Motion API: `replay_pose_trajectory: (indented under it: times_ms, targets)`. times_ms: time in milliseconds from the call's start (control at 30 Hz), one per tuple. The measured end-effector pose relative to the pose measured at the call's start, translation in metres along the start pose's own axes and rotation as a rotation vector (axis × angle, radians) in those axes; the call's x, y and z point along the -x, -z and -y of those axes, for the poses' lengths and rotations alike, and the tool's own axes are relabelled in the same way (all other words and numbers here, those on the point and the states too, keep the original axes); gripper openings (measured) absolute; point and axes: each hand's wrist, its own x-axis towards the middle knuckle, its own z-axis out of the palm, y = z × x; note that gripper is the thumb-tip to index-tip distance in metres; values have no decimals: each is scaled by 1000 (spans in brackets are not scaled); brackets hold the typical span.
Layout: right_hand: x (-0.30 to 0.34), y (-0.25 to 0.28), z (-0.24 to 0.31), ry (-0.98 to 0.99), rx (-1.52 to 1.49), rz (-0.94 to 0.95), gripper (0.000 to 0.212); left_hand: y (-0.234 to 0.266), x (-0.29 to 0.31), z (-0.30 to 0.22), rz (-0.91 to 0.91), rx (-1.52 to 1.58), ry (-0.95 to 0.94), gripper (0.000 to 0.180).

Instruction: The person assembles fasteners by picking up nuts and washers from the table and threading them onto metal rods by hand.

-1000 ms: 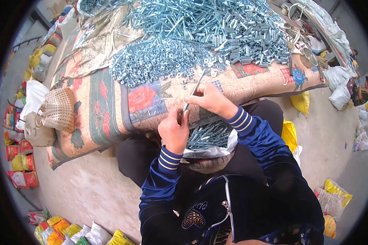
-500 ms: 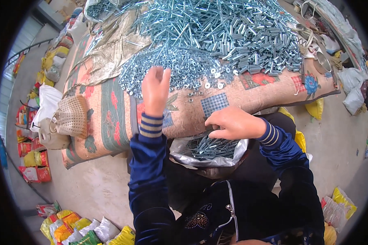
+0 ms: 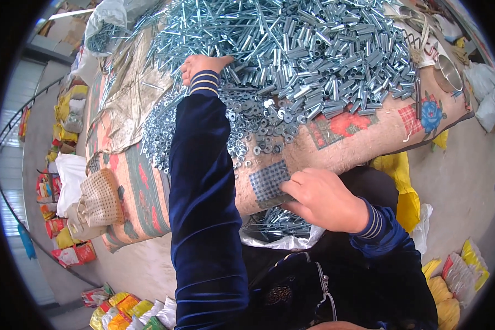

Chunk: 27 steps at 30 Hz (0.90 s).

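My left hand [image 3: 204, 68] reaches across to the long thin metal rods [image 3: 217, 33], near where they meet the nuts and washers. Its thumb stands apart from the curled fingers, whose tips are partly hidden; I see nothing held. My right hand [image 3: 327, 201] is closed, thumb and fingertips together, beside the table's near edge. Whatever sits in that pinch, if anything, is hidden. Just below it, a white plastic bag [image 3: 283, 242] holds long screw-like pieces [image 3: 283, 221]. Small nuts and washers [image 3: 242, 124] spread over the near part of the heap.
Short metal sleeves [image 3: 341, 66] are heaped on the right of the patterned padded table [image 3: 335, 148]. A metal cup [image 3: 449, 74] stands at the far right. A beige perforated basket [image 3: 102, 198] hangs at the left edge. Colourful sacks [image 3: 74, 253] line the floor.
My left hand has moved farther away, from over the nuts to the rods. My right hand has shifted slightly right and lower, its fingers now drawn together. The view has tilted a little.
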Motion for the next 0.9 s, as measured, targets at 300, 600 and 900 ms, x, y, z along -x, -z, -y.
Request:
replay_pose_trajectory:
  times_ms: [300, 600, 900]
  targets:
    - [15, 17, -13, -22, -54, -18, 26, 6, -38, 24, 89, 89, -277, 105]
    - [12, 5, -16, 9, -23, -2, 26, -17, -52, 11, -61, 45, -250, 92]
    - [10, 12, -15, -56, 4, 17, 24, 14, -50, 22, 202, -1, -347, 71]
